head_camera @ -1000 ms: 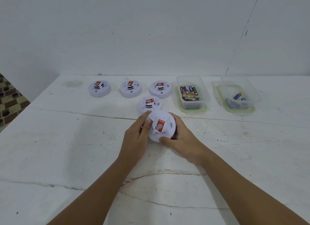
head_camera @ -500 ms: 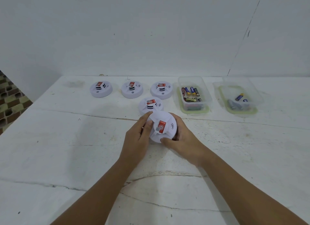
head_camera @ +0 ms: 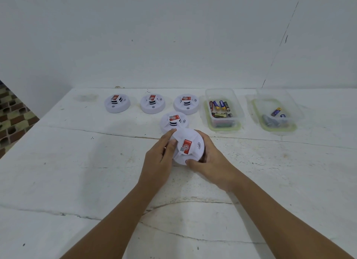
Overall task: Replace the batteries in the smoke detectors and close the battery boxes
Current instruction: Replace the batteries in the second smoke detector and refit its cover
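— While both of your hands are on that smoke detector, tell me how you have it.

— I hold the near smoke detector (head_camera: pixel 188 146) between my two hands above the white table (head_camera: pixel 77 171). My left hand (head_camera: pixel 158 160) curls against its left side, fingertips on the upper left edge. My right hand (head_camera: pixel 210 158) wraps round its right side, thumb pressed on the lower rim. Its red label faces up toward me and it sits tilted.

— And the others, measured from that one?

— Just behind it, nearly touching my left fingertips, lies a second detector (head_camera: pixel 174 121). Farther behind stand three in a row: the far left detector (head_camera: pixel 117 103), the middle detector (head_camera: pixel 152 103) and the right detector (head_camera: pixel 186 104). All four rest flat, red labels up.

— Where are the batteries?

— Behind and to the right of the one I hold is the near battery box (head_camera: pixel 224 123), a clear tub with a green rim, several batteries (head_camera: pixel 220 109) lying inside. Farther right of it, well apart from my hands, is the second battery box (head_camera: pixel 274 125), with a few batteries; I cannot tell how many.

— Lids?

— Neither tub shows a lid on top. Whether the held detector's battery cover is closed I cannot tell; its underside is hidden.
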`<state>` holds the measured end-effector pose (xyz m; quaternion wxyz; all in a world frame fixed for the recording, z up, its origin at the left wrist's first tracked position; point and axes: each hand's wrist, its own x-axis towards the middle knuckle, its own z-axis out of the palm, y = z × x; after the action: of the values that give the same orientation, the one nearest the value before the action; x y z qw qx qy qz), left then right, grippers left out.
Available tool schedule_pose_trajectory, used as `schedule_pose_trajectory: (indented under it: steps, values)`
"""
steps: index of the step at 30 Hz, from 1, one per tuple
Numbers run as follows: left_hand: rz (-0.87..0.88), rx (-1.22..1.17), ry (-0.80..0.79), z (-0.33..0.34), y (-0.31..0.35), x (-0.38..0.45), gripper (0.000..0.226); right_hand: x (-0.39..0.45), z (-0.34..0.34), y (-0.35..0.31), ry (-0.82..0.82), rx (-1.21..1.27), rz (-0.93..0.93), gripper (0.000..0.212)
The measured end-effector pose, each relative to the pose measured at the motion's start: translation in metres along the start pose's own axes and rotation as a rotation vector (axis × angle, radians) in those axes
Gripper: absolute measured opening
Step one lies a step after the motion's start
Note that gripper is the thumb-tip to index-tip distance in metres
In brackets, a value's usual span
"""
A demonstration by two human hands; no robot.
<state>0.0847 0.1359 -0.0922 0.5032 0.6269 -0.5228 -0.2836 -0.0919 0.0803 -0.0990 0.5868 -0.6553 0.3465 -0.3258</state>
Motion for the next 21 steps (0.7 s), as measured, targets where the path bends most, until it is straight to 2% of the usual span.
schedule_pose_trajectory:
  steps: [11, 16, 21]
  values:
    - [-0.008, -0.005, 0.003, 0.0, -0.0008, 0.0004, 0.036, 0.0019, 0.001, -0.0005, -0.004, 0.055, 0.024, 0.075]
    - [-0.01, -0.009, -0.004, 0.0002, -0.0002, 0.0008, 0.036, 0.0041, 0.0027, -0.0012, -0.007, 0.251, 0.108, 0.063]
    - [-0.009, -0.011, 0.0, -0.0001, 0.0014, 0.0001, 0.037, 0.0033, 0.0034, -0.0005, -0.009, 0.254, 0.109, 0.062]
